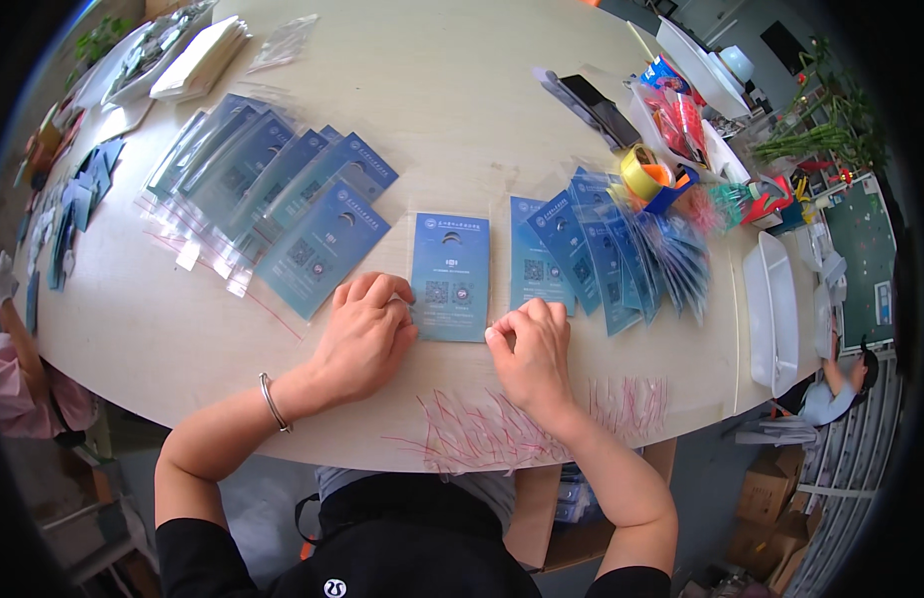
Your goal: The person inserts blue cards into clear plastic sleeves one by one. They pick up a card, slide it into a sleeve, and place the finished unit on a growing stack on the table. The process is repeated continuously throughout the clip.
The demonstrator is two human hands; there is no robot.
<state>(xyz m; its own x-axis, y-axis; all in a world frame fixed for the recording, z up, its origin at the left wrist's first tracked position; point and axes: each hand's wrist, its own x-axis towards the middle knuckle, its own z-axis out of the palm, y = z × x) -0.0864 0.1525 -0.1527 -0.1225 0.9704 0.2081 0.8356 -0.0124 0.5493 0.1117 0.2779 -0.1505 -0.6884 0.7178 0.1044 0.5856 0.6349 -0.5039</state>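
Observation:
A blue card in a clear plastic sleeve (pixel 450 277) lies flat on the table in front of me, with a curved slot near its top and two square codes low down. My left hand (pixel 367 324) is closed, its curled fingertips at the sleeve's lower left edge. At the lower right corner, my right hand (pixel 532 349) is pinched, thumb against fingers; the sleeve's thin edge is hard to make out there. Left of it, several sleeved blue cards (pixel 322 249) overlap in a fan. More blue cards (pixel 552 254) fan out beyond my right hand.
Small clear packets with red strings (pixel 482 429) lie along the near edge, partly under my right forearm. Yellow tape (pixel 641 171), a phone (pixel 597 110) and a white bin of red packages (pixel 671 125) stand far right. A white tray (pixel 771 314) sits at the right edge. Other people are at both sides.

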